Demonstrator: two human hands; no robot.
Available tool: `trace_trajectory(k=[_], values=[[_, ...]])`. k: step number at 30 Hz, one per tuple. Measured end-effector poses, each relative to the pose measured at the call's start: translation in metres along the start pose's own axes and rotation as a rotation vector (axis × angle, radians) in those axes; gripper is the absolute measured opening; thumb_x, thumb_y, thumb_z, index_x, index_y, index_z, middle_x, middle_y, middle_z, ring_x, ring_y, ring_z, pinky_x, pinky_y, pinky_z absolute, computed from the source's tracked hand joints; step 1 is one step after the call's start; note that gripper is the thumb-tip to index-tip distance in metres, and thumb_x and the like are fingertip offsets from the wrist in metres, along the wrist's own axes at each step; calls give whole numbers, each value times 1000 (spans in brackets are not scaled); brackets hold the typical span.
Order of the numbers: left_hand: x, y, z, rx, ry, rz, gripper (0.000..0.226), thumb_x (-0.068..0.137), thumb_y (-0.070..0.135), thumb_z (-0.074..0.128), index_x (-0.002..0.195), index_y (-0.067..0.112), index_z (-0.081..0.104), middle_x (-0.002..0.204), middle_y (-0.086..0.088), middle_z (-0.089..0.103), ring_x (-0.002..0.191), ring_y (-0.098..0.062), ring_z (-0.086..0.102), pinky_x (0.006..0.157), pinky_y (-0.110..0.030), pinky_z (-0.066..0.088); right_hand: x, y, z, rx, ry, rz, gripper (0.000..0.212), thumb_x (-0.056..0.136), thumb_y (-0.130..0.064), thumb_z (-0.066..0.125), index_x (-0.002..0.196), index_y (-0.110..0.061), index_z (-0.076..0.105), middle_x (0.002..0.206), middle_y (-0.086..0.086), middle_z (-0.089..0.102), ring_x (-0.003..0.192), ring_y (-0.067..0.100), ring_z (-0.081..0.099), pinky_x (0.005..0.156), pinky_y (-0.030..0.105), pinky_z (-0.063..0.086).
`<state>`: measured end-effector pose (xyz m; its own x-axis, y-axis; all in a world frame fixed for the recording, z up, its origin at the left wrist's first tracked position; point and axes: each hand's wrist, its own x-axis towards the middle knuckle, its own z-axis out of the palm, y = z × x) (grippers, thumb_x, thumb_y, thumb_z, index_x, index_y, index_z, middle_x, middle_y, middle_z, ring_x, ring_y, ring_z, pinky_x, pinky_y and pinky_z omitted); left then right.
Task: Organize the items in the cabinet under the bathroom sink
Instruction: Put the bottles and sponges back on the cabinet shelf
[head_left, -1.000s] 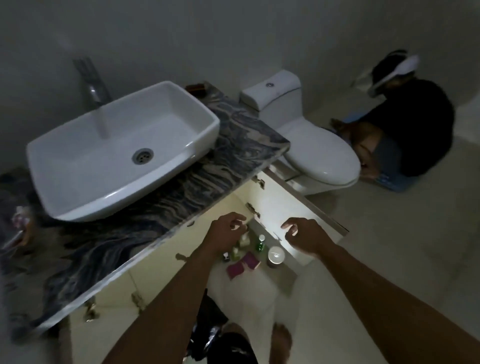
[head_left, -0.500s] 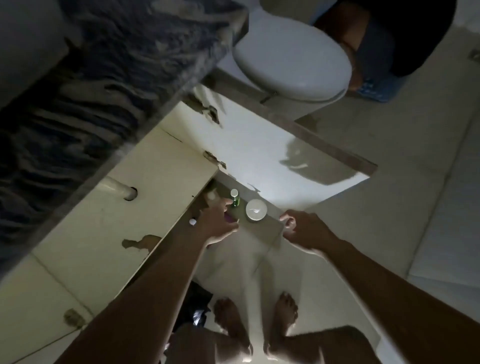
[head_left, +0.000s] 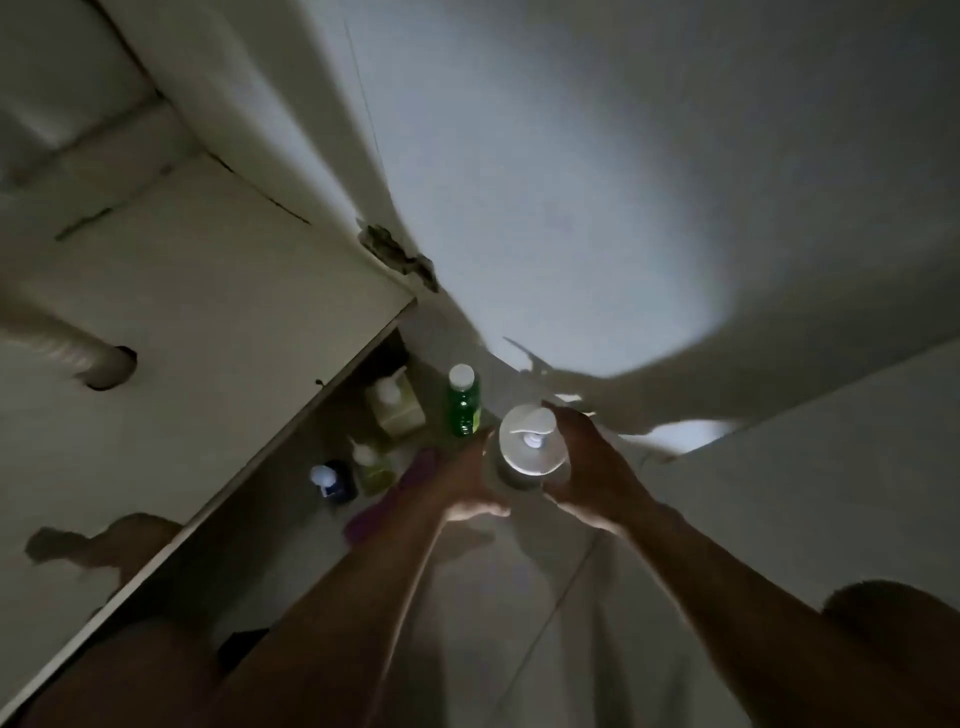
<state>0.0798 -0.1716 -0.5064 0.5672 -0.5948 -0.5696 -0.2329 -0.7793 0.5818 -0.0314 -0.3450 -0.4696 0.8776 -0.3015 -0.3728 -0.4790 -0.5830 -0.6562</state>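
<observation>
both hands have closed in since half a second ago: the left hand (head_left: 467, 480) and right hand (head_left: 592, 467) now grip the white pump bottle (head_left: 532, 441) from either side, fingers curled round its body. it stands upright at frame centre on the cabinet (head_left: 501, 374) floor's front edge, long axis vertical, pump head facing the camera. a green bottle (head_left: 464, 402) stands just upper left of it.

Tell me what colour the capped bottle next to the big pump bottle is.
The capped bottle is green, clearest in the head view, beside the white pump bottle.
</observation>
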Motion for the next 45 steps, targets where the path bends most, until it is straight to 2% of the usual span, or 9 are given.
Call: trace_trajectory(k=[3,7,12,20,26,30,33,41,45], values=[[29,3,23,-151,14,122,90,73,19,85,146,22,33,131,12,50,115,-4,48,75,6,35,14,26,15,-6,47,-80,96,75,-29,77,153,-41,22,155,-17,35,137,4,39,106,24,38],[61,-15,54,-319,113,168,102,53,23,94,140,18,41,132,6,58,121,-10,57,102,-23,47,22,39,15,50,58,-137,97,67,-38,82,143,-55,25,141,-26,45,127,7,49,99,35,50],[67,-22,60,-329,144,164,96,53,19,97,135,16,47,125,6,62,116,-8,59,90,-5,43,23,36,14,47,58,-155,93,66,-33,81,138,-57,27,130,-24,52,115,10,55,93,39,52],[49,-16,59,-359,216,169,87,52,10,97,129,12,55,115,6,68,101,3,63,93,-20,52,28,27,3,-51,-10,-207,95,61,-28,87,138,-41,33,127,-14,55,116,15,55,92,35,50],[-14,-18,18,-270,234,100,62,48,40,97,98,24,64,71,1,72,62,-16,69,58,-30,58,43,-33,-22,-217,-257,-282,98,56,-38,91,137,-36,37,121,-10,56,105,17,56,85,33,51],[-65,-12,-36,-138,385,74,66,52,44,95,106,32,61,96,19,67,92,0,65,73,-5,47,50,-100,-34,-262,-322,-407,101,54,-43,92,139,-36,38,126,-11,56,109,17,57,92,34,51],[-90,-5,-73,-99,449,84,88,51,48,94,128,36,54,121,23,60,110,0,56,98,-20,45,49,-140,-43,-205,-337,-494,98,60,-35,93,142,-32,38,126,-12,51,112,14,52,91,29,47],[-159,1,-172,-219,751,-45,101,35,59,92,127,30,62,121,12,68,113,-9,62,102,-37,50,46,-260,-62,-55,-290,-762,99,58,-36,91,139,-37,35,131,-9,52,117,16,55,96,39,53],[-157,-5,-209,-264,846,-66,108,33,66,89,130,31,59,123,11,66,114,-12,61,99,-40,52,60,-289,-55,109,-228,-794,102,61,-33,95,144,-29,37,127,-14,51,112,9,55,81,12,46]])
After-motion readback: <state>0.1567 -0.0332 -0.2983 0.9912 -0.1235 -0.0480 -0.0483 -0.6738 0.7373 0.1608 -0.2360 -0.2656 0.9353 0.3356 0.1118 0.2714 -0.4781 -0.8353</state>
